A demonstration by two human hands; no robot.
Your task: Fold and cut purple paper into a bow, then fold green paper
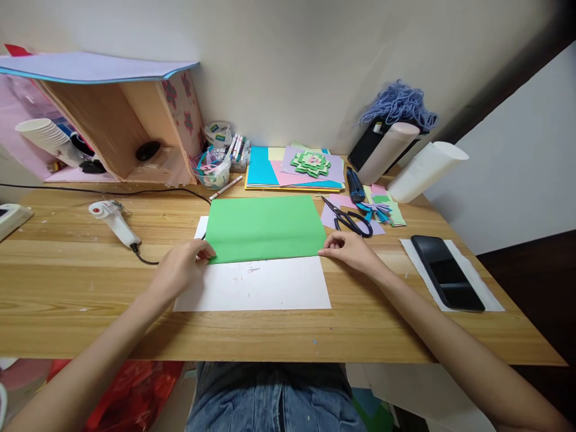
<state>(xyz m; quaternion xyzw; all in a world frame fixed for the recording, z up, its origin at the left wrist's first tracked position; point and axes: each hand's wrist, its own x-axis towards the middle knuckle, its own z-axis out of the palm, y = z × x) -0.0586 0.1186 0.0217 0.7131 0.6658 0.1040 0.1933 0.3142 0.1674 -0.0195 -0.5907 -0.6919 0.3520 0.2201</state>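
Observation:
A sheet of green paper [265, 228] lies across the upper part of a white sheet [261, 288] on the wooden table. My left hand [184, 267] pinches its near left corner between thumb and fingers. At the near right corner, my right hand [346, 249] grips the edge with closed fingertips. The near edge of the green paper runs almost straight from one hand to the other. Small dark marks show on the white sheet just below that edge. Black-handled scissors [348, 221] rest on paper scraps beyond my right hand.
A white glue gun [114, 222] with its cord lies left. Behind are a cardboard box [180, 120], a tub of supplies [213, 174], stacked coloured paper [261, 168] with a layered green paper flower [310, 163], and a blue stapler [355, 186]. A black phone [445, 273] sits right.

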